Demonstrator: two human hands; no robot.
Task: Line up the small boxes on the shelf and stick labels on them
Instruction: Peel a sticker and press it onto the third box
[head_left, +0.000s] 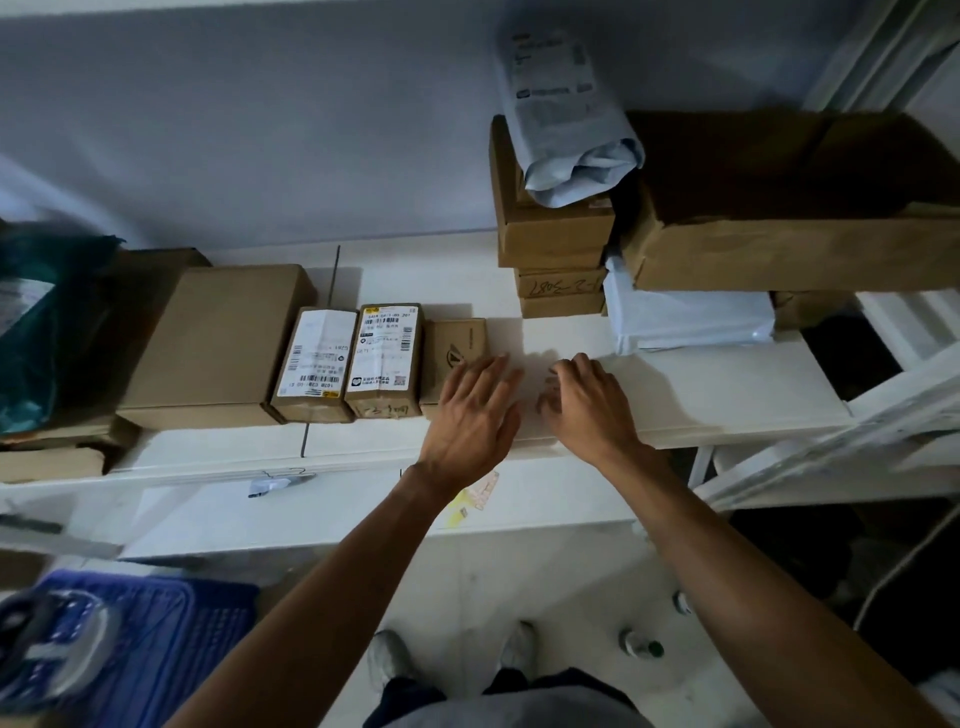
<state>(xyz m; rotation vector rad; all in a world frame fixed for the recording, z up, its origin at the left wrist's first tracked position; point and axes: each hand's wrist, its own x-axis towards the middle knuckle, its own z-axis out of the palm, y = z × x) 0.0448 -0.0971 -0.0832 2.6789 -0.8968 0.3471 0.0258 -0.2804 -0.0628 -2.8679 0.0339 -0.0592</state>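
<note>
Three small cardboard boxes stand side by side on the white shelf (727, 384). The left one (314, 364) and the middle one (384, 358) carry white shipping labels. The right one (454, 343) is plain brown with a small logo. My left hand (475, 410) lies flat with spread fingers on the near right corner of that plain box. My right hand (589, 400) hovers just to its right over bare shelf, fingers curled loosely, holding nothing that I can see.
A larger brown box (213, 343) sits left of the row, beside a green bag (36, 322). Stacked cartons (556, 244), a big carton (789, 228) and grey mailer bags (685, 317) fill the shelf's right back. A blue crate (156, 634) is on the floor.
</note>
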